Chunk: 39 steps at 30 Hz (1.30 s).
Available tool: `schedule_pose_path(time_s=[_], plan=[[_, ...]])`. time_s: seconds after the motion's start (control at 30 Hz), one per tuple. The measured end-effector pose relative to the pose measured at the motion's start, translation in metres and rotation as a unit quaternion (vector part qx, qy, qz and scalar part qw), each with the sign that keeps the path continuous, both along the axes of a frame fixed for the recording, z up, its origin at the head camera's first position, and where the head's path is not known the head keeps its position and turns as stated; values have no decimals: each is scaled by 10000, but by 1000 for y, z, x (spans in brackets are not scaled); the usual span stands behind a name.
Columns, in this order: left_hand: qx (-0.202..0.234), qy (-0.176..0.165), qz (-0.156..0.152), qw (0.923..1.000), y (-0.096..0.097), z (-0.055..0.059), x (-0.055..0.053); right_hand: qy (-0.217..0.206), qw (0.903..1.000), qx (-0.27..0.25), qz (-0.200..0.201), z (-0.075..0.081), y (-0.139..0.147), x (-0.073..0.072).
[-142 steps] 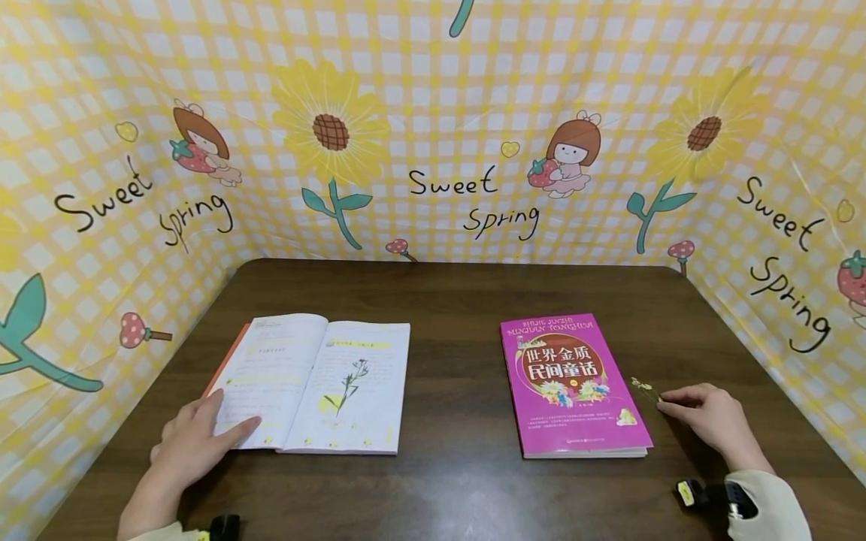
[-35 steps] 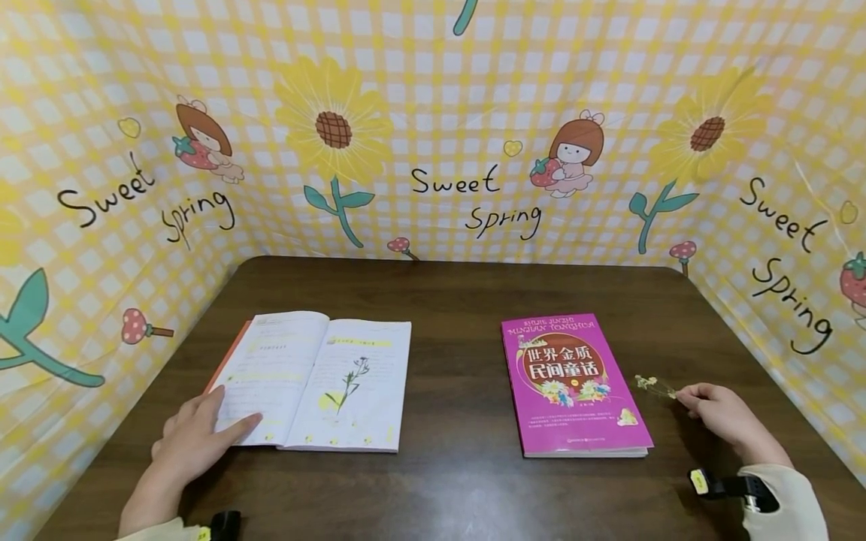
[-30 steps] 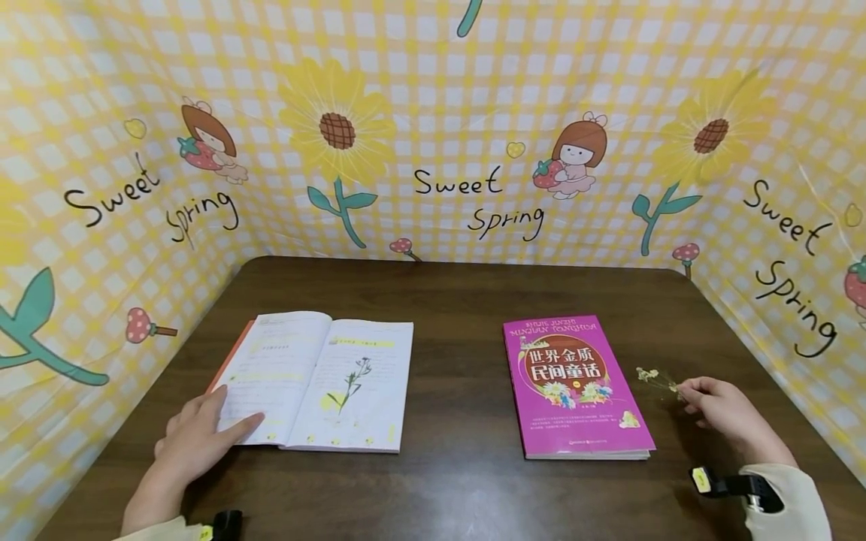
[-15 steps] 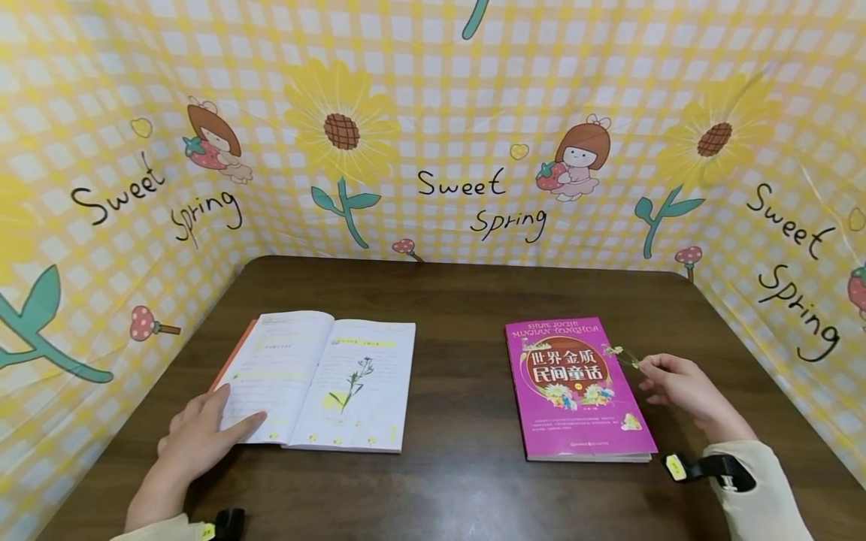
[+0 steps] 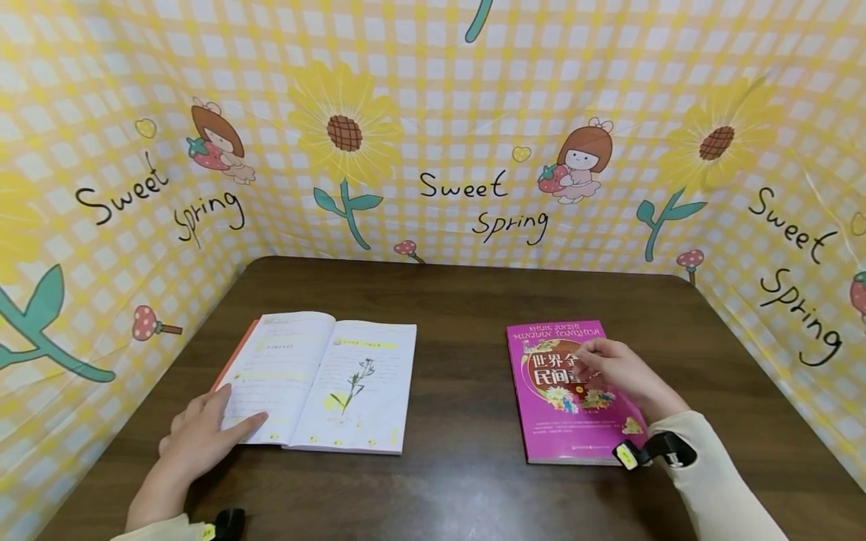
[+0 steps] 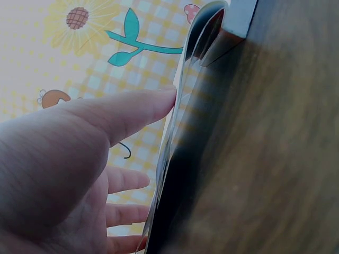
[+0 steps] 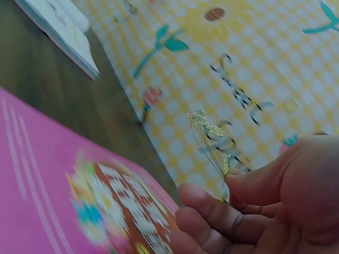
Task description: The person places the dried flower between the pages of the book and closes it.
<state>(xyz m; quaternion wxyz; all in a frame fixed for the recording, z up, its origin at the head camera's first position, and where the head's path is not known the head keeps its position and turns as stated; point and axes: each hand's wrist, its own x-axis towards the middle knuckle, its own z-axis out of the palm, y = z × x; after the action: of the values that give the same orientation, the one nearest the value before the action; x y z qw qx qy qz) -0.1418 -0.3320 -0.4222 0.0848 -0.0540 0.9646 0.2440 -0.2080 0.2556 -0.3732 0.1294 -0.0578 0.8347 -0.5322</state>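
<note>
My left hand point(image 5: 196, 436) rests on the left page of an open book point(image 5: 379, 376), thumb and fingers spread at its lower left corner. In the left wrist view the thumb point(image 6: 143, 106) lies against the page edges. A flat green plant stem with leaves point(image 5: 355, 383) lies on the right page. Between thumb and fingertips my right hand point(image 5: 622, 372) pinches a small sprig of dried pale flowers point(image 7: 209, 127), its thin stems fanned upward. This hand is over the pink closed storybook point(image 5: 568, 436) and covers part of its title.
The dark wooden table point(image 5: 460, 376) carries both books, with a gap between them. A yellow checked cloth point(image 5: 446, 98) printed with flowers stands around its back and sides. Wrist cameras sit on both forearms.
My right hand has carried the dried flower sprig leftward from beside the pink book to above its cover. The left hand stays on the open book.
</note>
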Motion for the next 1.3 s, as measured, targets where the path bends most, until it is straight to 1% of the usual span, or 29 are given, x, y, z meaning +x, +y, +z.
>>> schedule_pose_path(time_s=[0.17,0.33,0.47,0.63,0.83,1.03,1.17,1.3], plan=[[6,-1,-18,10000,0,0,0,-87,9979,-426,477,-6,-27,-7],[-8,-6,-31,10000,0,1,1,-227,9940,-738,775,-13,-54,-13],[-20,18,-36,10000,-1,2,2,-334,9892,-983,1035,-22,-78,-16],[0,40,-26,10000,0,2,2,-500,9842,-1118,1276,-35,-112,-20],[16,45,-37,10000,1,0,0,-787,9788,-1280,1394,-46,-147,-22],[-12,55,-63,10000,2,1,-1,-1111,9716,-1473,1479,-47,-177,-27],[-58,24,-60,10000,1,1,0,-1323,9664,-1693,1410,-45,-198,-32],[-43,15,-74,10000,1,2,0,-1469,9634,-1885,1211,-43,-216,-39]])
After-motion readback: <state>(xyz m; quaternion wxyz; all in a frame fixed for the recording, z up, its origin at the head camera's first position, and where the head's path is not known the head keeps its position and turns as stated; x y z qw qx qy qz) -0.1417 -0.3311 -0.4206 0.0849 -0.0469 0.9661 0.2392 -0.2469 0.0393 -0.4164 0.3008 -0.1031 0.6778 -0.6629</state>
